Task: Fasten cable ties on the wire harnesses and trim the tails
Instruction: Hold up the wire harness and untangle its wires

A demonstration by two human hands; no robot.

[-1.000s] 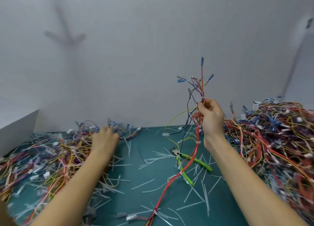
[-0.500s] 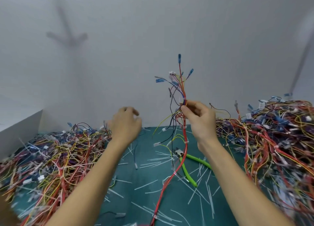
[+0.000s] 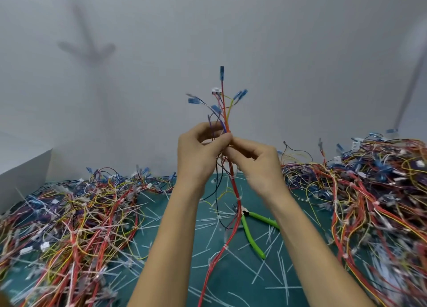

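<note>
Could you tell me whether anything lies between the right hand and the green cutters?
Only the harness that the right hand itself pinches: its red wires hang down right at the head of the cutters. Nothing else visible is between them.

A workshop assembly bench: a tangled heap of red, yellow and blue wire harnesses (image 3: pixel 76 225) at left, a second harness heap (image 3: pixel 374 191) at right, on a dark green cutting mat (image 3: pixel 221 281) strewn with clipped white cable-tie tails (image 3: pixel 268 269) (green-handled side cutters (image 3: pixel 250 235) lie among them).
</note>
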